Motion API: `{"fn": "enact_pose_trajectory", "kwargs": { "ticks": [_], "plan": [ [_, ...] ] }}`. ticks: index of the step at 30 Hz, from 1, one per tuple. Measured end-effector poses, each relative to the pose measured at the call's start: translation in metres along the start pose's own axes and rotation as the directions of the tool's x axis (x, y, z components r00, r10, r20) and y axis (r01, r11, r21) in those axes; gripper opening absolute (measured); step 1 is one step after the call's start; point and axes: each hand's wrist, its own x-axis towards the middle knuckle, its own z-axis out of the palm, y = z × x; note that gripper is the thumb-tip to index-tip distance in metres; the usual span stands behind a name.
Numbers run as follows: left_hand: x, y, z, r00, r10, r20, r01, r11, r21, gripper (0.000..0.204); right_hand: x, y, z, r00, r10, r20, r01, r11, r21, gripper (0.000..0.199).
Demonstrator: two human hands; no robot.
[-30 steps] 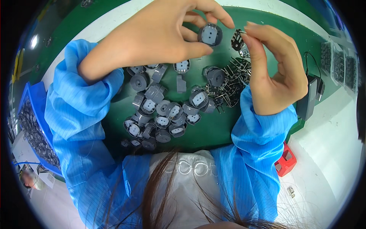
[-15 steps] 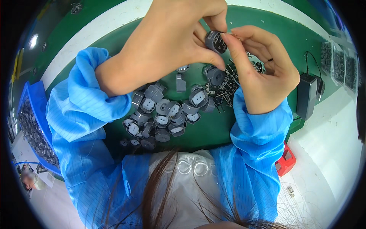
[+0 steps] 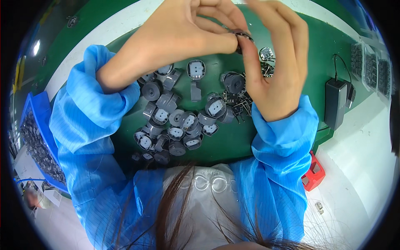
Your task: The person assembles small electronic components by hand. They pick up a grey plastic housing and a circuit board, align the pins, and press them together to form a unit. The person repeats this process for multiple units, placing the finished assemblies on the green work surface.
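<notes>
My left hand (image 3: 179,37) and my right hand (image 3: 275,58) meet at the top of the view, both in blue sleeves. Between their fingertips they pinch one small grey round motor (image 3: 241,38), mostly hidden by the fingers. Below the hands, a heap of several grey round motors (image 3: 179,121) lies on the green mat (image 3: 233,146). A smaller pile of dark circuit parts with thin pins (image 3: 237,104) lies under my right palm.
A black power adapter with a cable (image 3: 335,104) sits at the mat's right edge. Trays of dark parts (image 3: 371,71) stand at the far right. A blue bin of parts (image 3: 35,141) is at the left. A small red object (image 3: 313,174) lies at the lower right.
Both hands have risen toward the top of the view and closed together; the motor held by the left hand is now pinched by both, and the right hand's small dark part is out of sight.
</notes>
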Motion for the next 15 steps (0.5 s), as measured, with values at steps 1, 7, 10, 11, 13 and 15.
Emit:
{"fn": "enact_pose_trajectory", "kwargs": {
  "ticks": [1,7,10,11,13,15],
  "plan": [
    [-0.001,0.003,-0.002,1.000,-0.008,0.022,0.007,1.000,0.004,0.025,-0.003,0.003,0.005,0.995,0.097,0.011,-0.097,0.985,0.145,0.036],
    [-0.007,0.002,0.010,0.983,0.184,-0.015,-0.179,0.967,0.182,0.026,-0.008,-0.002,-0.002,0.894,0.318,0.317,-0.432,0.803,0.412,0.040],
    [0.001,-0.006,0.003,0.963,0.269,0.001,-0.263,0.940,0.217,0.026,-0.009,0.002,0.000,0.916,0.328,0.230,-0.395,0.834,0.386,0.038],
    [0.006,-0.006,-0.003,0.958,0.286,0.007,-0.280,0.933,0.227,0.026,-0.006,0.006,-0.001,0.919,0.346,0.190,-0.394,0.831,0.393,0.036],
    [0.021,-0.002,-0.020,0.937,0.345,-0.059,-0.302,0.881,0.365,0.024,0.002,0.009,-0.018,0.887,0.420,0.192,-0.457,0.857,0.238,0.038],
    [0.043,-0.003,-0.065,0.844,0.527,-0.100,-0.355,0.689,0.632,0.021,0.001,0.034,-0.040,0.917,0.385,0.101,-0.388,0.922,0.009,0.032]
  ]
}}
